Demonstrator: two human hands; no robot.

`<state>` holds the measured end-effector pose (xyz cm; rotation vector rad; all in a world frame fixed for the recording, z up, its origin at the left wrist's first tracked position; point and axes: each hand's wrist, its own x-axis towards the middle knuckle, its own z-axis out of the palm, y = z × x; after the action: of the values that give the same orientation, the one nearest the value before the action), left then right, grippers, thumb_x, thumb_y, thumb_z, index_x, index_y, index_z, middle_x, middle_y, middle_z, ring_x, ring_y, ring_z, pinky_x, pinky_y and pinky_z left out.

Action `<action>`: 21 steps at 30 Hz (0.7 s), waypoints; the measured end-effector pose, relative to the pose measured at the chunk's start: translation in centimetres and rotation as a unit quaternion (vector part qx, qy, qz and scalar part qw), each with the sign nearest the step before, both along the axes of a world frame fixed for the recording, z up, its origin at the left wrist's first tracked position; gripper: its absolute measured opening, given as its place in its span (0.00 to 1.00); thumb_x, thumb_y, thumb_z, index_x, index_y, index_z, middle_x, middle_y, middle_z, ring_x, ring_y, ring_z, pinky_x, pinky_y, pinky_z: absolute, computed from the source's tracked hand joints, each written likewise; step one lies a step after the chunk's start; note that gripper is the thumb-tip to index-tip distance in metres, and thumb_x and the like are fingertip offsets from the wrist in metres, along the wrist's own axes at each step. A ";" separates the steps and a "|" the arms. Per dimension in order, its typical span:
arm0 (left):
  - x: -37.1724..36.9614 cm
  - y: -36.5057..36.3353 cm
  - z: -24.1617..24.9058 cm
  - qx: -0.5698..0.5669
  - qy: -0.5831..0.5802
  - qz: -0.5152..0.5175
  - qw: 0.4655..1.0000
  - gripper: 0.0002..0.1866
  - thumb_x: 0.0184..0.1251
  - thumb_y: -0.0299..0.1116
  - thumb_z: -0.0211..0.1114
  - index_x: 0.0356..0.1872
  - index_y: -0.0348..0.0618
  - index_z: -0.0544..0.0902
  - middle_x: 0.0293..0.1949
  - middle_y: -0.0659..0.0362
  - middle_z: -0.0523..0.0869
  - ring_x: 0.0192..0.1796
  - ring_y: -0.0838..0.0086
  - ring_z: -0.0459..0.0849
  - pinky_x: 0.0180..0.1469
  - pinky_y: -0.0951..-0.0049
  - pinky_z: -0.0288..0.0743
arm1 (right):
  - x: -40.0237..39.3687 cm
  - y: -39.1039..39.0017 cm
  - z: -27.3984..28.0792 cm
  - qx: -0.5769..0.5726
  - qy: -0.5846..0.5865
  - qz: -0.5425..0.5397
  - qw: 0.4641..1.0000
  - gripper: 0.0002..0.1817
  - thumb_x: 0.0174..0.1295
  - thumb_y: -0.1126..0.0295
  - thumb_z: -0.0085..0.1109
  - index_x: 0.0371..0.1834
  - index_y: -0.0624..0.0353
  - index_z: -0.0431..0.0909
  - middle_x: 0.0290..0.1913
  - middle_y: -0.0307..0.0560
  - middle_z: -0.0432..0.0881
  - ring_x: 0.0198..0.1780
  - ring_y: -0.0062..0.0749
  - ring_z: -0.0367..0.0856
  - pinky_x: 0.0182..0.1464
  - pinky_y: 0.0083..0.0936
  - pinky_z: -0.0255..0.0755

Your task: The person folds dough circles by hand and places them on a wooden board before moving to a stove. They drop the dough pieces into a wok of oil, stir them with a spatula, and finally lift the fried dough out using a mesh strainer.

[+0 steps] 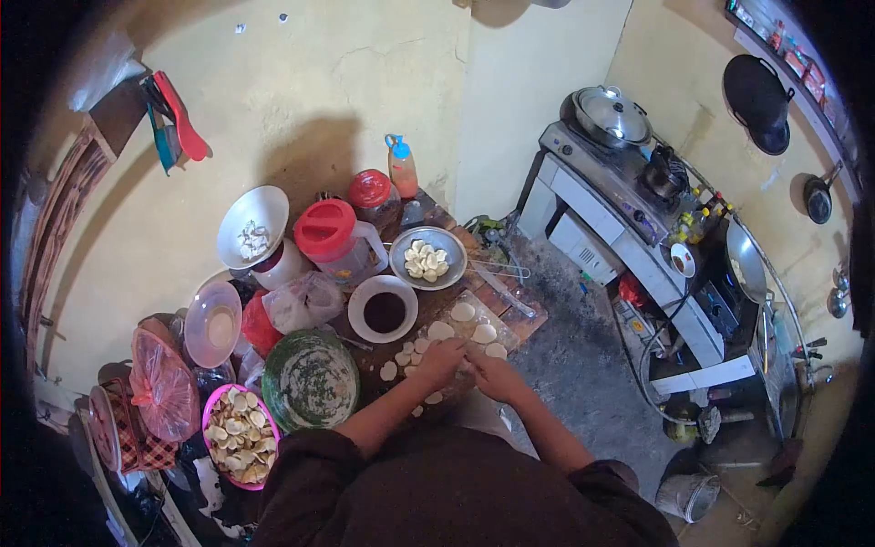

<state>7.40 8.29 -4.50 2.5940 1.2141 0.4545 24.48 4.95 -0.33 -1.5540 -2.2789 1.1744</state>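
My left hand [444,363] and my right hand [492,372] meet over the front of the wooden table, fingers closed together. What they hold between them is too small and hidden to make out. Flat pale dough rounds [485,334] lie on a floured board just beyond my hands, with smaller pieces [389,371] to the left. Behind them stands a white bowl of dark liquid [384,312]. A metal strainer [448,239] holds folded pale dumplings [426,261]. Left of my forearm is a green floured tray [311,381], and beside it a pink basket [212,446] full of folded pieces [241,433].
A red-lidded jug [326,232], a white bowl [228,214] and an orange bottle [402,170] stand at the back. Plastic bags [164,383] crowd the left. Across the floor, the stove [597,178] carries a lidded pan [612,117]. A bucket [688,498] stands at the lower right.
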 end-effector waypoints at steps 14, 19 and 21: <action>1.5 0.3 -1.0 -0.002 0.098 -0.097 0.990 0.10 0.52 0.28 0.57 0.36 0.40 0.77 0.43 0.52 0.77 0.49 0.59 0.76 0.52 0.61 0.71 | 3.9 -7.2 -0.5 -0.016 0.095 -0.102 0.990 0.18 0.60 0.68 0.49 0.53 0.58 0.75 0.44 0.53 0.81 0.45 0.45 0.80 0.48 0.34 0.72; 1.9 0.6 2.0 -0.046 0.145 -0.087 0.984 0.09 0.51 0.28 0.58 0.35 0.40 0.77 0.41 0.52 0.77 0.47 0.59 0.76 0.45 0.61 0.73 | 3.5 -6.4 -1.2 0.026 0.077 -0.090 0.993 0.18 0.60 0.70 0.48 0.53 0.58 0.74 0.44 0.53 0.81 0.44 0.46 0.80 0.48 0.35 0.72; 1.9 1.2 0.7 -0.066 0.209 -0.102 0.970 0.09 0.55 0.30 0.58 0.38 0.43 0.77 0.42 0.52 0.77 0.49 0.59 0.76 0.44 0.59 0.75 | 3.4 -6.4 -1.0 0.018 0.078 -0.087 0.993 0.18 0.60 0.70 0.48 0.53 0.58 0.74 0.44 0.52 0.82 0.44 0.46 0.80 0.48 0.35 0.72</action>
<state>9.28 9.50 -3.82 2.7383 1.0266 -0.2201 27.87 -1.48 -1.35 -1.5535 -2.0115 1.1568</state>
